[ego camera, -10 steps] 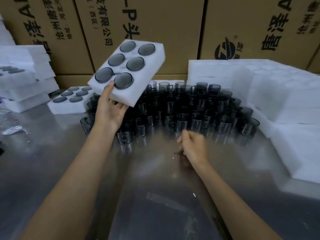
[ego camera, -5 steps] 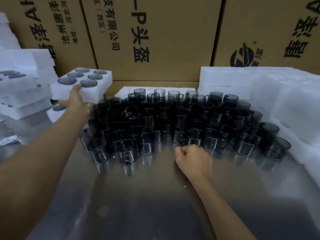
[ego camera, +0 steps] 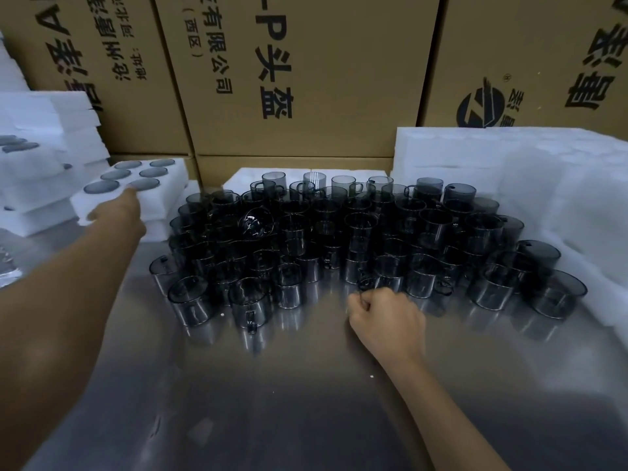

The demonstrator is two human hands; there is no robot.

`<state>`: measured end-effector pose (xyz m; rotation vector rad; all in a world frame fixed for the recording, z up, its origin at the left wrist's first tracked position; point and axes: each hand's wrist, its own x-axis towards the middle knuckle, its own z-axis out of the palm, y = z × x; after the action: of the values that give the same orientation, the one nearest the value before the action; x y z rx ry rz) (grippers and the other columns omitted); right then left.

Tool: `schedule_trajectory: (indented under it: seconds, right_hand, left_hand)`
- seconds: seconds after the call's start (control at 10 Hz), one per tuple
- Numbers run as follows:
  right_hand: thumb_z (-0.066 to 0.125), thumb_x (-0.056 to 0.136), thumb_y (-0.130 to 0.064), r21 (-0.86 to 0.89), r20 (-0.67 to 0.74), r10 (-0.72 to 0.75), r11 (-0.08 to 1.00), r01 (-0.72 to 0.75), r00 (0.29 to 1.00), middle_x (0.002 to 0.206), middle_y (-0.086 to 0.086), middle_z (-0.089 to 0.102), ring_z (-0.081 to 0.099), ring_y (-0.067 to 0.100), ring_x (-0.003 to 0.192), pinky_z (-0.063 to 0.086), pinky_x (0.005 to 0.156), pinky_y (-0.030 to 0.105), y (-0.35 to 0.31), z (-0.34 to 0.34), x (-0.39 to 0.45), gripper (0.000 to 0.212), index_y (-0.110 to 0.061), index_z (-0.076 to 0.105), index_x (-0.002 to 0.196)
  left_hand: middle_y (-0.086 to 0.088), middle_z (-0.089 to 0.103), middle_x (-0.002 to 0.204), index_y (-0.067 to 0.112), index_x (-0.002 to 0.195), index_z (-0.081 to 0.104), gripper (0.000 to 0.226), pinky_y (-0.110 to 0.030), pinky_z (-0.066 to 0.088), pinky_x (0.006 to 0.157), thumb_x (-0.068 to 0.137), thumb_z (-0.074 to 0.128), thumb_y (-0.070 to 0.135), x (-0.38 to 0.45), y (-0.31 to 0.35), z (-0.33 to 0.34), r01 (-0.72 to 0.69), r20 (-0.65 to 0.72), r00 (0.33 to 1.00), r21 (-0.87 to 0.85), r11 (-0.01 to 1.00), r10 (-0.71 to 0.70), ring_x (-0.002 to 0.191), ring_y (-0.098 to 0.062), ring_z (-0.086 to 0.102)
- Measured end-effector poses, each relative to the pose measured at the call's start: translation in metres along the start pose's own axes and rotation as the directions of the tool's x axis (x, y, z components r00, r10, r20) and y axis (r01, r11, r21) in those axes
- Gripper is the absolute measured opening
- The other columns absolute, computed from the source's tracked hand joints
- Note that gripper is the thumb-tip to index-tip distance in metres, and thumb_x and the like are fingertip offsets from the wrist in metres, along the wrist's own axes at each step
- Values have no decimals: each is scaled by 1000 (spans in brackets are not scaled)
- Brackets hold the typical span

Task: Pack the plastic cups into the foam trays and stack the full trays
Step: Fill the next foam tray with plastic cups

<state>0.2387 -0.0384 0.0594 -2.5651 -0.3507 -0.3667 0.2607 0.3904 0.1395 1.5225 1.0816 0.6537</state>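
Up close at a steel bench (ego camera: 306,402), a person works beside a dense crowd of smoky plastic cups (ego camera: 339,239) that fills the middle of the surface from left to right. Bare, reflective metal lies open along the near edge, between the 2 forearms and in front of the cups. At the back edge, printed cardboard cartons (ego camera: 299,73) stand as a wall. Empty white foam trays (ego camera: 509,171) are heaped along the right side, touching the outermost cups there, and another foam piece (ego camera: 244,176) lies behind the cups at the back. Toward the left edge sits a stack of foam trays (ego camera: 37,158), some showing dark cup bottoms in their holes.

At the back left, the left hand (ego camera: 119,212) reaches out and holds the near edge of a full foam tray (ego camera: 166,185), which carries 6 cups in 2 rows of 3. That tray rests on another tray (ego camera: 158,229) beneath it, just beside the left end of the cup crowd. Whether the fingers curl under the tray's edge cannot be made out; the thumb side lies on top of it.

Near the middle of the bench, the right hand (ego camera: 387,321) rests as a curled fist on the metal, just in front of the nearest row of cups, close to one cup's handle (ego camera: 365,283); whether it touches the handle cannot be told.
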Motion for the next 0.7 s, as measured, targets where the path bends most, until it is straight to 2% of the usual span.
schedule_trajectory:
  seconds: [0.1,0.2,0.3,0.4,0.5,0.6,0.7]
  right_hand:
    - [48,91,-31,15,9,-5,1000,5,1000,43,-3,42,50,17,48,34,49,27,0,-1,-1,46,-13,43,50]
    - [48,92,-31,29,-8,-13,1000,13,1000,42,-3,41,46,15,44,31,46,25,-1,0,-2,47,-13,43,48]
    - [47,92,-31,23,-4,-10,1000,10,1000,43,-3,42,45,13,45,28,46,25,-2,1,-1,47,-13,43,49]
    - [46,93,-31,33,12,-3,999,3,1000,44,-4,42,47,14,49,28,48,25,-3,-1,-3,47,-14,42,49]
    - [46,94,-30,16,55,-11,1000,10,998,49,-4,46,48,16,51,31,50,27,-6,-6,-8,45,-15,41,52]
    - [46,95,-30,-1,113,-11,1000,12,994,56,-3,49,54,21,62,39,59,30,-11,-15,-17,41,-17,42,57]
    - [49,97,-29,81,212,-9,997,-8,977,58,-2,54,56,18,59,40,54,28,-12,-25,-27,40,-20,43,59]
  left_hand:
    - [-11,24,161,12,154,20,61,-28,30,117,103,49,28,-29,8,-4,206,-83,971,-182,962,-224,145,-26,30]
    - [-27,12,159,9,156,4,78,-50,21,119,98,55,20,-44,6,-1,25,-239,971,18,1000,-20,146,-44,18]
    - [-23,15,161,1,155,14,65,-50,18,119,103,41,29,-78,15,11,37,-266,961,-161,986,-80,147,-41,18]
    - [-18,17,161,6,156,17,64,-47,18,120,101,38,32,-116,16,26,-17,-232,973,-75,997,-1,148,-37,19]
    - [-14,26,153,15,153,24,59,-41,27,114,98,43,29,-161,27,39,-49,-250,968,-118,992,18,141,-32,29]
    - [-12,30,147,17,144,37,50,-38,27,112,95,48,21,-220,27,58,-155,-183,976,-208,966,117,135,-31,33]
    - [-10,35,142,18,138,42,48,-41,26,108,92,55,18,-281,10,75,-264,-120,963,-216,940,243,131,-29,34]
